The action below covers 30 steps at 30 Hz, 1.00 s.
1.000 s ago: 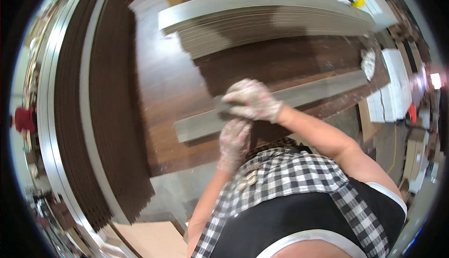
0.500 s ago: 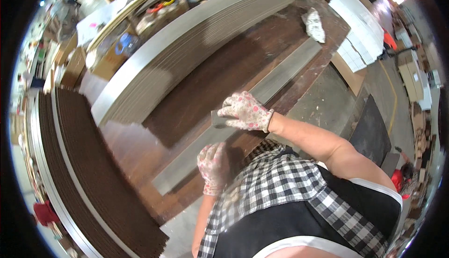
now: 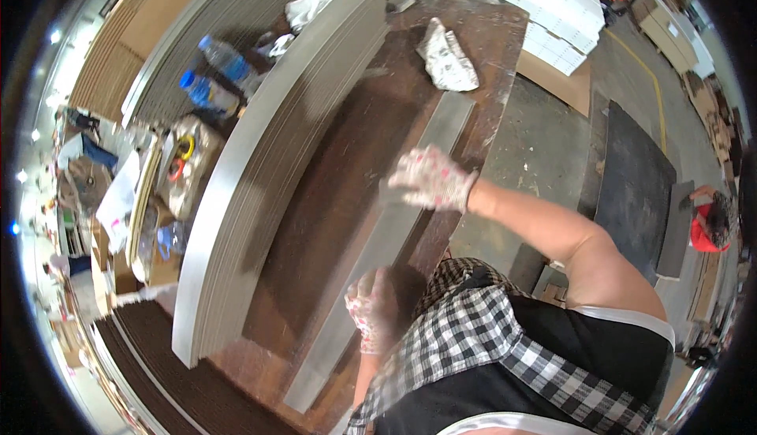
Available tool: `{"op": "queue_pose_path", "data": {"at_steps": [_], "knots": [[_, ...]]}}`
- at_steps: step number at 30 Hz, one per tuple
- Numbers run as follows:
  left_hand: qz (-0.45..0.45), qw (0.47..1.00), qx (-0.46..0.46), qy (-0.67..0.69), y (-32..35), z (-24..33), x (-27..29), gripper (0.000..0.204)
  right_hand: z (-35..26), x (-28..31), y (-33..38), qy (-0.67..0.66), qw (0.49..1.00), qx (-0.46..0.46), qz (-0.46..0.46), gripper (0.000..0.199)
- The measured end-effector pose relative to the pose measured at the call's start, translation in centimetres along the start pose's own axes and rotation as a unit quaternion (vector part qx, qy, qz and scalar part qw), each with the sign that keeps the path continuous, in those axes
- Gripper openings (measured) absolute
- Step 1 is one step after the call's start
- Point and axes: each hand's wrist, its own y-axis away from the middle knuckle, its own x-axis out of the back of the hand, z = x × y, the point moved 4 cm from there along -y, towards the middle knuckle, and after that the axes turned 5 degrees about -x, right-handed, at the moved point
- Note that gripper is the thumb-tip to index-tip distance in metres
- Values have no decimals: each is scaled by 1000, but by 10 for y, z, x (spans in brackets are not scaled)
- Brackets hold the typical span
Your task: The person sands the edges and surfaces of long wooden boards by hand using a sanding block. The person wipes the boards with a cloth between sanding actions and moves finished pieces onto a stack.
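A long, flat grey strip (image 3: 331,348) lies on the brown worktable, running away from me. My right hand (image 3: 435,180), in a white glove with pink spots, is on the strip's far half. Its fingers close round a small grey block (image 3: 388,195), blurred now, which resembles a sanding block. Nearer to me, my left hand (image 3: 371,309), gloved alike, sits at the strip's right edge with fingers curled. Whatever is under those fingers is hidden. Left of the strip stands a long stack of similar grey strips (image 3: 268,151).
A crumpled whitish cloth (image 3: 448,58) lies past the strip's far end. Plastic bottles (image 3: 209,92) stand behind the stack. Dark brown strips (image 3: 169,368) are piled at lower left. White boxes (image 3: 544,1) stand at far right; a person in red (image 3: 710,222) is beyond the floor.
The view has turned, so the strip and stack look steeper. My right hand with the block is still on the strip; my left hand remains by its near part.
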Motion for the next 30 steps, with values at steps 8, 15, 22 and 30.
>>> {"op": "queue_pose_path", "data": {"at_steps": [8, 15, 22, 30], "knots": [[-20, 999, 28, -17, 14, -4, 1, 36, 197, 53, -21, 29, 982, -189, -2, 41], [-8, 999, 38, -25, 16, -5, -1, 39, 106, 32, 2, 114, 977, -174, 54, 31], [15, 999, 0, -33, 16, -12, 1, 45, 82, 36, -6, -131, 972, -138, 141, 60], [11, 999, -23, -29, 10, -14, 4, 48, 201, 62, 42, -200, 949, -236, -63, 39]]}}
